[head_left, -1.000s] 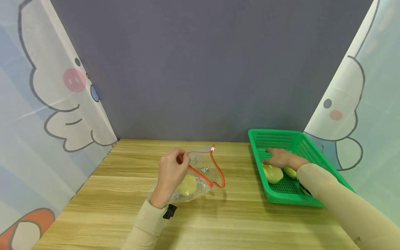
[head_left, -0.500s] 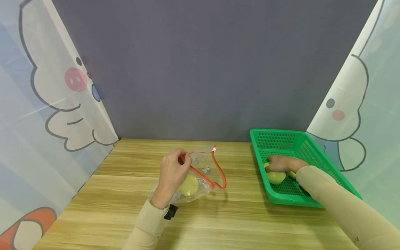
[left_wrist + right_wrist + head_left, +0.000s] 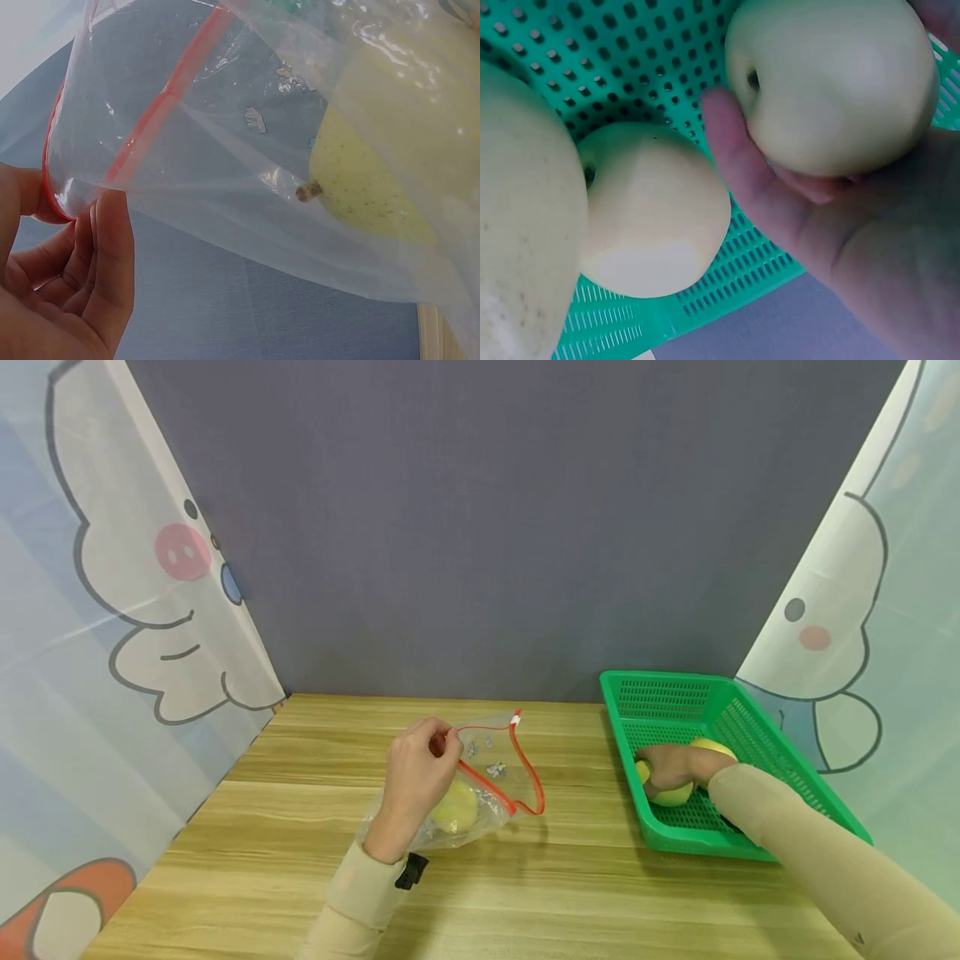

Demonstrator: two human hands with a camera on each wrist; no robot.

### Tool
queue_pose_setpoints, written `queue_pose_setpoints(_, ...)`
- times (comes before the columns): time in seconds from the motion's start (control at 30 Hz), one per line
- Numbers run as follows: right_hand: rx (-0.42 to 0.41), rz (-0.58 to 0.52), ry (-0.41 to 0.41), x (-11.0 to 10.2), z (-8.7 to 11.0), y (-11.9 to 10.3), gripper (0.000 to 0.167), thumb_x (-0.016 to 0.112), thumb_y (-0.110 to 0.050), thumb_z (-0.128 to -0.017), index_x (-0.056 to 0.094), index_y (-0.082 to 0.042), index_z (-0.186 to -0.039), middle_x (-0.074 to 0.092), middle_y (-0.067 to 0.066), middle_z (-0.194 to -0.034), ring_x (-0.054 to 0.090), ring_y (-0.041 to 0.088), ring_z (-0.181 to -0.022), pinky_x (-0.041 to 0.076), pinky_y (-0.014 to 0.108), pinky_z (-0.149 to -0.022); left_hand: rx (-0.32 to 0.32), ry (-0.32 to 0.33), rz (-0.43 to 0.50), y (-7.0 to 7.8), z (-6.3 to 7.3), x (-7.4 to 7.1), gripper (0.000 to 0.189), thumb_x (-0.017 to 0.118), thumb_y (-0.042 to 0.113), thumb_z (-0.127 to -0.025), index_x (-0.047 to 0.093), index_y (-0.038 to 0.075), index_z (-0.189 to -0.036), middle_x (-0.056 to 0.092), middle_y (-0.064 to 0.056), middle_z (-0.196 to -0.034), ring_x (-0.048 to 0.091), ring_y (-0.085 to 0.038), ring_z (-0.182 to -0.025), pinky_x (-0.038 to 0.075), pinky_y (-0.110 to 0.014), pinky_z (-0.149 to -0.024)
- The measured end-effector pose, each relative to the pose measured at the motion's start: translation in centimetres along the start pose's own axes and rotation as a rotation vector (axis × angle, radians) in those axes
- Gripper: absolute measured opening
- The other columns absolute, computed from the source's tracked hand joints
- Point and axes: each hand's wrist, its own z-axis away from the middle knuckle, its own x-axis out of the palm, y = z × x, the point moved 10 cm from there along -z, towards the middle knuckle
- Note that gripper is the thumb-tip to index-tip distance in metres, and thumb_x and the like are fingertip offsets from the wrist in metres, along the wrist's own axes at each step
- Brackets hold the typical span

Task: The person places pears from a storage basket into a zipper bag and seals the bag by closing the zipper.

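My left hand (image 3: 424, 764) pinches the red-edged rim of a clear zip bag (image 3: 480, 747) over the wooden table. Inside that bag lies one yellow-green pear (image 3: 382, 142), its brown stem pointing at the hand in the left wrist view. The bag's mouth gapes, with a white slider (image 3: 515, 719) at the far end of its red strip. Down in the green basket (image 3: 651, 839), my right hand (image 3: 667, 768) curls its fingers and thumb round a pear (image 3: 840, 82). Two more pears show beside it in the right wrist view, the nearer (image 3: 652, 214) and a large one (image 3: 521, 217) cut off by the frame.
The basket has perforated walls and stands at the right of the wooden table (image 3: 555, 893). A dark grey panel (image 3: 465, 543) closes off the back. Printed cartoon curtains (image 3: 97, 710) hang at both sides.
My right hand has come down over the pear near the basket's left wall, and its fingers have closed round it. The left hand and the bag have stayed nearly still.
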Motion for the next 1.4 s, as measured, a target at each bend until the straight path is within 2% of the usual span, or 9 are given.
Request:
queue_pose_setpoints(0.17,-0.043,0.017,0.043,-0.6,0.2,-0.1,0.072,0.075,-0.017,-0.077,0.049,0.01,-0.139,0.06,0.013,-0.11,0.055,0.028,-0.092,0.047,0.042,-0.073,-0.002,-0.001,0.0,0.1,0.0,0.0,0.012,0.065,0.004,-0.088,0.07,0.007,-0.078,0.057,0.003,-0.065,0.047,-0.01,-0.053,0.042,-0.028,-0.051)
queue_pose_setpoints(0.27,-0.053,0.024,0.063,-1.1,0.4,-0.1,0.07,0.074,-0.02,-0.076,0.052,0.008,-0.136,0.059,0.008,-0.103,0.052,0.025,-0.085,0.046,0.039,-0.069,-0.006,-0.005,0.001,0.0,0.0,0.1,0.012,0.065,0.004,-0.089,0.07,0.007,-0.078,0.056,0.003,-0.065,0.047,-0.01,-0.053,0.042,-0.028,-0.051)
queue_pose_setpoints(0.5,-0.1,0.052,0.135,-2.9,1.0,-1.0,0.068,0.074,-0.025,-0.076,0.054,0.009,-0.131,0.062,0.012,-0.107,0.054,0.024,-0.085,0.047,0.038,-0.069,-0.007,-0.013,0.006,-0.1,0.0,0.1,0.012,0.065,0.005,-0.089,0.07,0.007,-0.079,0.055,0.003,-0.065,0.046,-0.01,-0.052,0.042,-0.028,-0.051)
queue_pose_setpoints(0.83,-0.131,0.096,0.195,-4.8,1.9,-2.1,0.069,0.075,-0.028,-0.078,0.054,0.01,-0.132,0.062,0.007,-0.101,0.053,0.023,-0.084,0.045,0.037,-0.068,0.003,-0.005,0.001,0.0,-0.2,0.0,0.012,0.065,0.004,-0.089,0.07,0.006,-0.078,0.056,0.002,-0.065,0.047,-0.011,-0.053,0.042,-0.028,-0.051)
queue_pose_setpoints(1.03,-0.146,0.082,0.231,-5.9,2.5,-2.8,0.067,0.074,-0.026,-0.079,0.054,0.011,-0.131,0.059,0.005,-0.093,0.052,0.022,-0.08,0.043,0.036,-0.066,-0.003,-0.009,0.003,0.0,-0.1,0.0,0.012,0.065,0.004,-0.089,0.07,0.006,-0.078,0.056,0.002,-0.065,0.047,-0.011,-0.053,0.042,-0.028,-0.051)
queue_pose_setpoints(1.17,-0.147,0.099,0.263,-6.6,3.0,-3.3,0.065,0.074,-0.029,-0.08,0.056,0.009,-0.129,0.064,0.009,-0.102,0.056,0.024,-0.086,0.046,0.039,-0.07,-0.001,-0.007,0.005,0.0,-0.2,0.0,0.011,0.065,0.004,-0.088,0.07,0.006,-0.079,0.057,0.002,-0.065,0.048,-0.011,-0.053,0.043,-0.028,-0.052)
queue_pose_setpoints(1.3,-0.153,0.107,0.29,-7.2,3.7,-3.8,0.066,0.074,-0.03,-0.081,0.056,0.009,-0.131,0.064,0.019,-0.118,0.061,0.034,-0.101,0.05,0.047,-0.079,0.0,-0.006,0.009,0.0,-0.2,-0.1,0.011,0.065,0.003,-0.089,0.07,0.006,-0.079,0.057,0.002,-0.065,0.048,-0.011,-0.054,0.043,-0.029,-0.052)
queue_pose_setpoints(1.4,-0.159,0.106,0.309,-7.6,4.1,-4.2,0.065,0.074,-0.03,-0.082,0.056,0.008,-0.132,0.064,0.021,-0.123,0.06,0.038,-0.108,0.051,0.051,-0.083,-0.002,-0.008,0.012,0.0,-0.2,-0.1,0.012,0.065,0.004,-0.089,0.07,0.006,-0.079,0.056,0.002,-0.065,0.048,-0.011,-0.054,0.043,-0.029,-0.052)
